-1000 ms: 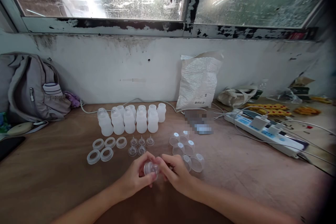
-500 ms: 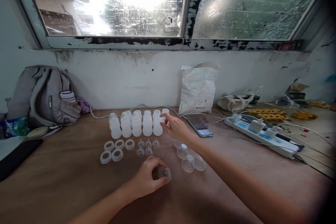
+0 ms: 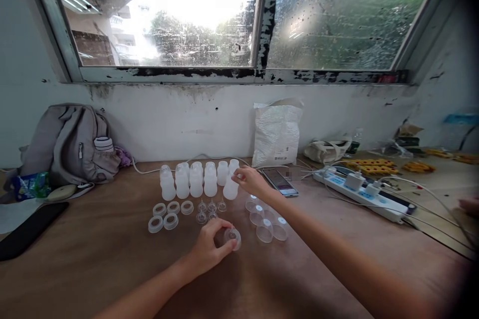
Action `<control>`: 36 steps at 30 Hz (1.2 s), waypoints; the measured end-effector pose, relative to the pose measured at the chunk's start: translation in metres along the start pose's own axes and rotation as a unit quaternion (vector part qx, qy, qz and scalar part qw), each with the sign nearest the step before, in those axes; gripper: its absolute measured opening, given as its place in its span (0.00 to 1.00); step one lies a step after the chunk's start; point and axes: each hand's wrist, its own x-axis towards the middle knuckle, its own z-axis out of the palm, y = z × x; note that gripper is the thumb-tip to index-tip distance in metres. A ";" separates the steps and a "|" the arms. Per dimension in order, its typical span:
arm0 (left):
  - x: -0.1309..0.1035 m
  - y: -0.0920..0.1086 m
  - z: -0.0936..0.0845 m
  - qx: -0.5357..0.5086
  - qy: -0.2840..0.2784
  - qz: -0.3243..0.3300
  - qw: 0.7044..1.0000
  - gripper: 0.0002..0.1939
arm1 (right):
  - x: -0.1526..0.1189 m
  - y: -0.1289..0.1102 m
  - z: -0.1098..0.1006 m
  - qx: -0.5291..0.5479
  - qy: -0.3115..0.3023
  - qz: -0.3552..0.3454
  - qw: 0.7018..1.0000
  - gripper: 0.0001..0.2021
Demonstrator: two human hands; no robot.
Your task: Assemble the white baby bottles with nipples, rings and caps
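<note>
Thumb and fingers of the left hand [image 3: 209, 246] pinch a translucent collar [image 3: 237, 244] with a clear teat [image 3: 232, 233] seated in it, nearer than the loose teats [image 3: 201, 217]. The right hand [image 3: 251, 180] pinches a frosted feeding bottle [image 3: 229, 190], contents indiscernible, at the right end of the bottle rows [image 3: 196, 187].

Reference item: the padded mailer [image 3: 277, 132], propped against the wall [image 3: 160, 129]. Just in front of the mailer lies a smartphone [image 3: 280, 181]. Right of the mailer sit a pale fabric bag [image 3: 322, 150], yellow parts [image 3: 371, 166] and a power strip [image 3: 391, 208] (two adapters [image 3: 354, 180] seated). Well left of the mailer stands a grey backpack [image 3: 69, 147]. Above the mailer: a window [image 3: 329, 15] with a flaking frame [image 3: 168, 73].
</note>
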 end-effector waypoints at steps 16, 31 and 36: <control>0.010 0.020 -0.016 -0.018 0.173 0.154 0.972 0.10 | -0.108 -0.055 -0.009 0.229 -0.034 -0.154 0.960 0.26; 0.004 0.002 0.013 -0.062 0.129 0.066 0.987 0.10 | -0.113 -0.051 0.042 0.379 -0.126 -0.097 0.912 0.17; 0.002 0.002 0.013 -0.114 0.085 0.040 0.989 0.10 | -0.115 -0.047 0.036 0.415 -0.140 -0.075 0.896 0.29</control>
